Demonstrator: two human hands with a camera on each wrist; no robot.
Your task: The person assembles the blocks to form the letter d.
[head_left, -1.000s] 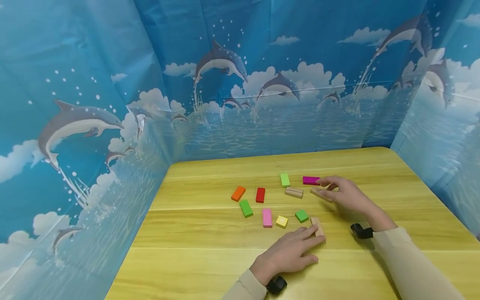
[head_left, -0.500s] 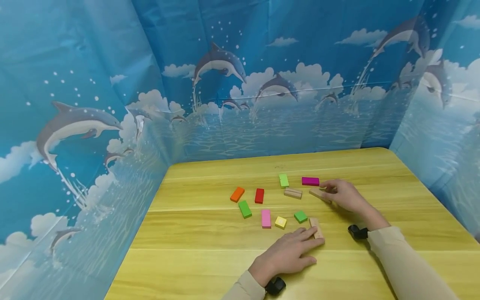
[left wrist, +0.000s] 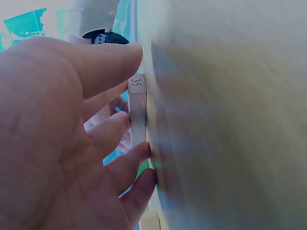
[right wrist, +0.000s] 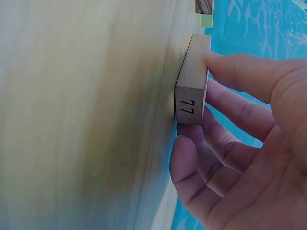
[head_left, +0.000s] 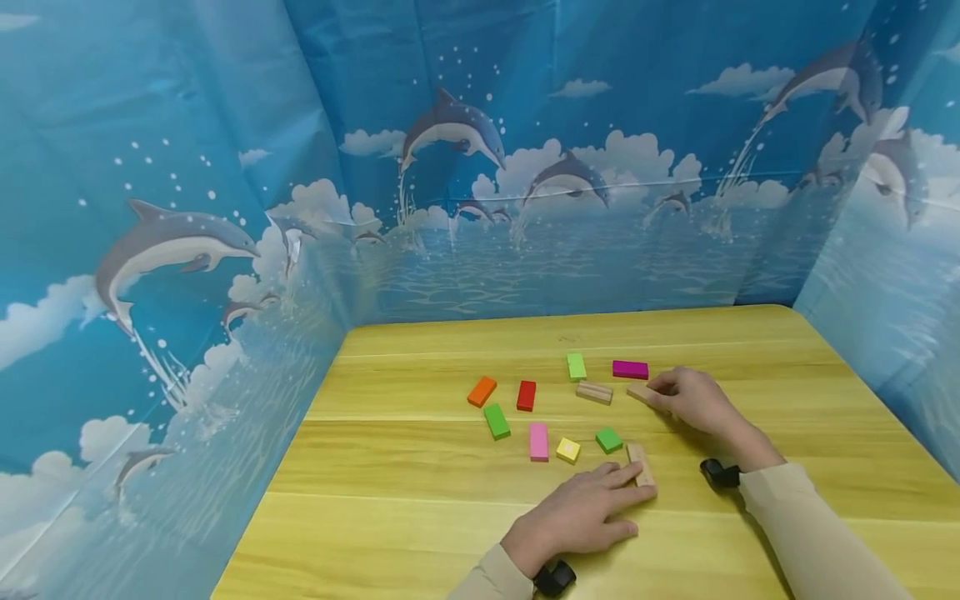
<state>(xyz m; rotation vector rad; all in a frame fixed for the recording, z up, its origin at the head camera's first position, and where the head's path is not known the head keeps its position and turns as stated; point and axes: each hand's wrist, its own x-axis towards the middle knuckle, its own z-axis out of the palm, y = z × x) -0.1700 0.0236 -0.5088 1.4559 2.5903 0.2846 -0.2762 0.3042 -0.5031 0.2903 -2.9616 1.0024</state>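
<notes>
My left hand [head_left: 585,508] lies low on the table with its fingers stretched out. Its fingertips rest on a plain wooden block [head_left: 641,464]; in the left wrist view that block [left wrist: 138,108] shows the number 35 on its end. Farther back on the right, my right hand [head_left: 697,406] pinches another plain wooden block [head_left: 638,392] between thumb and fingers. The right wrist view shows this block [right wrist: 193,67] low at the tabletop, with 77 on its near end. Just beyond it lies a purple block [head_left: 630,369].
A wooden block [head_left: 594,392] with grooves lies left of the right hand. Other small blocks are spread over the yellow table [head_left: 390,533]: light green [head_left: 576,367], red [head_left: 527,396], orange [head_left: 482,392], green [head_left: 497,422], pink [head_left: 538,442], yellow [head_left: 568,451]. A dolphin-print curtain [head_left: 480,167] surrounds the table.
My right hand's fingers have drawn in from near the purple block and closed on the wooden block. The left hand stays on its block. The head view has shifted slightly.
</notes>
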